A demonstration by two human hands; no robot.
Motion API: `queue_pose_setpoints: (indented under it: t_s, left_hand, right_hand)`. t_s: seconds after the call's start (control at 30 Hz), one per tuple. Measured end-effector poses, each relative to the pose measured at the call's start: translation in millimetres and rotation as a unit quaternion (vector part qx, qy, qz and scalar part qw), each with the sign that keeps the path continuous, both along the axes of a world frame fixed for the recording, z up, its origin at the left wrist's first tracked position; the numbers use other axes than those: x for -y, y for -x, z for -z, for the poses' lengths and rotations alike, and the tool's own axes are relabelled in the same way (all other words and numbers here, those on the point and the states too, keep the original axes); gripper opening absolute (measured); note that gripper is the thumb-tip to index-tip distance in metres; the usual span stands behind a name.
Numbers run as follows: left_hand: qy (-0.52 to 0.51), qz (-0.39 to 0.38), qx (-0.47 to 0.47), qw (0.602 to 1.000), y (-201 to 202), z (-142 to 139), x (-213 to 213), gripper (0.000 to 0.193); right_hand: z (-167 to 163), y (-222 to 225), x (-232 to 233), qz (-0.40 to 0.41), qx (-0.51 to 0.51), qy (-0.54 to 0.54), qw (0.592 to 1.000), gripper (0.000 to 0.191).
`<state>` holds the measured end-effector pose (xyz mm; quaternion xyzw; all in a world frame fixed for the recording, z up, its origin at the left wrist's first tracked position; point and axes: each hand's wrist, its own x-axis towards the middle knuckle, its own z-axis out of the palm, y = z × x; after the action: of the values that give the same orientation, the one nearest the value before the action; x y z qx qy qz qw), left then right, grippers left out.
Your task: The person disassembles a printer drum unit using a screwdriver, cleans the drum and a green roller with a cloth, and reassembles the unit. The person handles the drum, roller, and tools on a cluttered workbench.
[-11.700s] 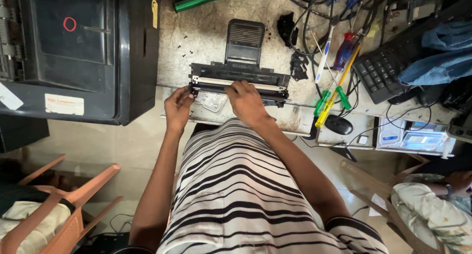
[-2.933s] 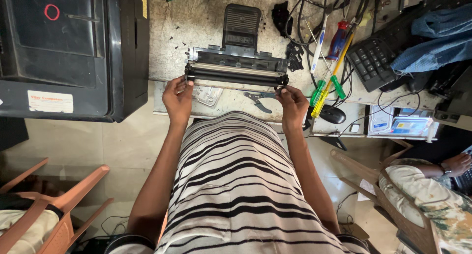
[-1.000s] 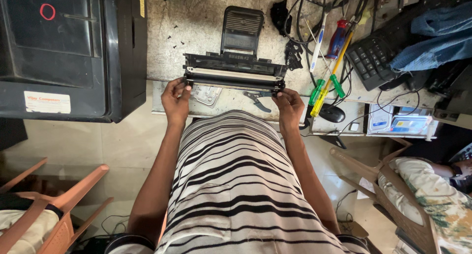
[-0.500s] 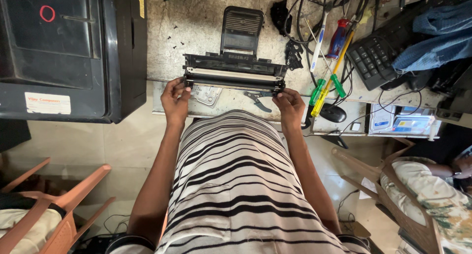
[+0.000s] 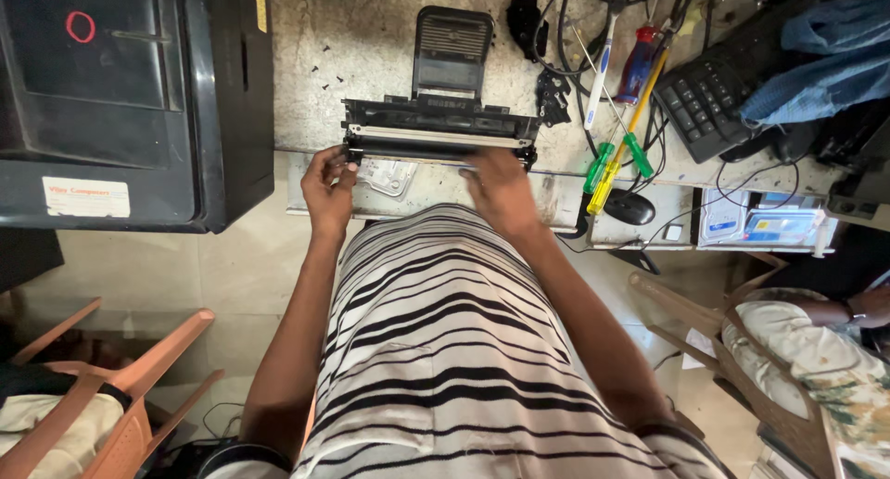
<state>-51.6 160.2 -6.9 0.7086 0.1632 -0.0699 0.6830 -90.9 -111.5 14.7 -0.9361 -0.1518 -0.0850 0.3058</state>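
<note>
A long black toner cartridge (image 5: pixel 436 136) with a pale strip lies across the front edge of a speckled worktop (image 5: pixel 371 62). My left hand (image 5: pixel 329 178) grips its left end. My right hand (image 5: pixel 496 182) lies blurred below the cartridge's middle, over the lower ledge (image 5: pixel 426 187). Its fingers point at the cartridge's front, and what they touch is hidden. A small clear packet (image 5: pixel 387 175) sits on the ledge between my hands. My striped shirt fills the lower middle of the view.
A big black printer (image 5: pixel 120 99) stands at the left. Behind the cartridge lies a black vented part (image 5: pixel 451 43). Screwdrivers (image 5: pixel 630 117), cables, a keyboard (image 5: pixel 709 94) and a mouse (image 5: pixel 630 206) crowd the right. An orange chair (image 5: pixel 139 386) is lower left, and another person's arm (image 5: pixel 816 349) is at the right.
My right hand has left the cartridge's right end and moved left to below its middle. My left hand stays on the left end.
</note>
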Motion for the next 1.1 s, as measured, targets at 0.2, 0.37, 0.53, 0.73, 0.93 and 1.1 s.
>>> queue_pose_setpoints:
  t_s: [0.2,0.37,0.53,0.73,0.93,1.1]
  left_hand:
    - [0.009,-0.003,0.025,1.000,-1,-2,1,0.023]
    - [0.008,-0.008,0.046,0.999,-4,-2,3,0.023]
    - [-0.021,0.011,0.033,0.999,-4,-7,2,0.032]
    - [-0.049,0.020,0.010,0.999,-6,-11,-1,0.042]
    - [-0.095,0.059,0.033,0.993,-11,-10,-7,0.044]
    - [-0.100,0.058,0.001,0.993,-10,-12,-9,0.042]
  right_hand:
    - [6,-36,-38,-0.131,0.037,0.243,0.961,0.027]
    - [5,-38,-39,-0.137,0.063,0.275,0.950,0.025]
    - [6,-35,-40,-0.114,0.079,0.269,0.953,0.020]
    - [10,-34,-44,-0.100,0.097,0.264,0.954,0.016]
    - [7,-37,-45,-0.109,0.118,0.255,0.954,0.018]
    - [-19,-36,-52,-0.102,0.094,0.205,0.969,0.026]
